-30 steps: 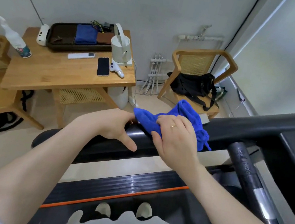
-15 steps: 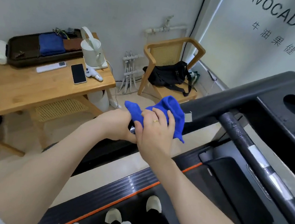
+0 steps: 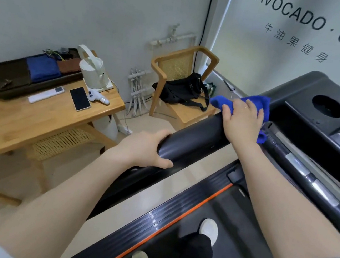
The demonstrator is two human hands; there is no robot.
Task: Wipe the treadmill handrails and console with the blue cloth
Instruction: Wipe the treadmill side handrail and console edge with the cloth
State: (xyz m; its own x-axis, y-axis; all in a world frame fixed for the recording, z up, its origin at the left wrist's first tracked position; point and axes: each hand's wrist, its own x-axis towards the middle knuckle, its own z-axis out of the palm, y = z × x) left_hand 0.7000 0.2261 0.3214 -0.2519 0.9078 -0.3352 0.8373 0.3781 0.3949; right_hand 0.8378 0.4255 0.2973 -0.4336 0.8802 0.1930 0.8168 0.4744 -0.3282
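Observation:
The black left handrail [image 3: 196,139] of the treadmill runs from lower left up to the console [image 3: 311,113]. My right hand [image 3: 241,122] presses the bunched blue cloth [image 3: 223,103] onto the rail where it meets the console. My left hand [image 3: 142,150] grips the rail's near end, fingers wrapped over it. An inner bar [image 3: 303,169] with silver patches slopes down to the right. The console has a round cup hole [image 3: 328,106].
A wooden table [image 3: 35,118] at left carries a phone [image 3: 80,98], a white kettle [image 3: 93,72], a remote and a dark tray [image 3: 8,77]. A wooden chair [image 3: 183,87] with a black bag stands against the wall. My feet are on the treadmill belt [image 3: 232,236].
My right hand has slid the blue cloth up the rail, away from my left hand, to the console junction. My left hand stays on the rail's near end. The view has swung right.

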